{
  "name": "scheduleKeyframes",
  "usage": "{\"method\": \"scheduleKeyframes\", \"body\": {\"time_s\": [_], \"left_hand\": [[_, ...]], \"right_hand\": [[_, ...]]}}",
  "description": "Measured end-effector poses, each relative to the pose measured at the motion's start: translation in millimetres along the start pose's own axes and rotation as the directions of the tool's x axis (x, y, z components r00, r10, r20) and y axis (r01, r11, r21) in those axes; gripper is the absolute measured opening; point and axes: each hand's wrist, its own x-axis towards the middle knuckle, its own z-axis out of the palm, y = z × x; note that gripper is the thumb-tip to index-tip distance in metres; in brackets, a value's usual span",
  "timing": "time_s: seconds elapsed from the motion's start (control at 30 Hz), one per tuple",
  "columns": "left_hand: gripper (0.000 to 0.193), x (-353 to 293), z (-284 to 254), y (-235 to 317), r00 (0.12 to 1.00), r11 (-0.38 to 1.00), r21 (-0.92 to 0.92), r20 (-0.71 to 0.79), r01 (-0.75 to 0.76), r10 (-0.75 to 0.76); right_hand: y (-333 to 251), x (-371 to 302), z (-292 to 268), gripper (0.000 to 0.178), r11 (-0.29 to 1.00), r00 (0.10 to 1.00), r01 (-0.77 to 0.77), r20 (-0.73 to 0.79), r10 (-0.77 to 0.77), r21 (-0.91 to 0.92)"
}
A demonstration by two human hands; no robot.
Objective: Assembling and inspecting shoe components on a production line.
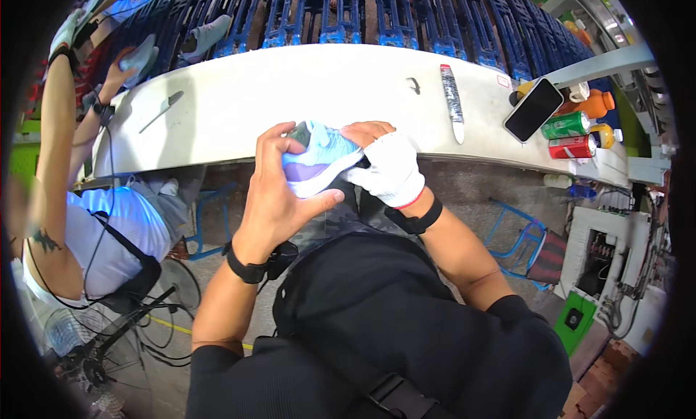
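Between my two hands, over the table's near edge, is a light blue and purple shoe [317, 162] with a white sole. My bare left hand [272, 176] grips its heel end, thumb under the sole and fingers over the collar. A white glove with bare fingertips covers my right hand [391, 165], which clasps the toe end. Part of the toe is hidden by those fingers. Farther off on the white table [290, 78] lie a knife-like tool [452, 104] with a wrapped handle and a small dark ring-shaped item [413, 85].
Several drink cans and bottles [569, 124] stand by a black phone [534, 110] at the right. Blue slatted racks [341, 17] run behind the table. A co-worker [116, 230] at the left handles another shoe [139, 60]; a thin tool [161, 112] lies nearby. Blue-framed stool [518, 238] right.
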Motion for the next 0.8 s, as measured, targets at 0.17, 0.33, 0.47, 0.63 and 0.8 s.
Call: {"method": "scheduleKeyframes", "body": {"time_s": [0.17,0.33,0.47,0.63,0.8], "left_hand": [[0.072,-17,10,-30,0.988,0.995,-0.068,-0.134,0.066,-0.075],[0.071,-18,11,-35,0.982,1.000,0.021,-0.189,0.020,-0.015],[0.076,-15,3,-23,0.992,0.991,0.133,-0.129,0.018,-0.001],[0.091,-3,-3,0,1.000,0.977,0.214,0.007,-0.009,0.008],[0.097,8,-5,10,0.995,0.969,0.246,0.095,-0.016,-0.007]], "right_hand": [[12,-1,1,0.063,0.994,0.999,0.035,-0.004,-0.035,0.103],[4,4,5,0.060,0.993,0.999,0.036,-0.027,-0.033,0.110],[-6,12,-10,0.056,0.997,0.997,0.078,-0.024,-0.078,0.004],[98,-6,-64,0.072,0.510,0.951,-0.304,-0.285,0.118,-0.805],[118,-14,-69,0.044,0.695,0.929,-0.333,-0.095,0.358,-0.638]]}}
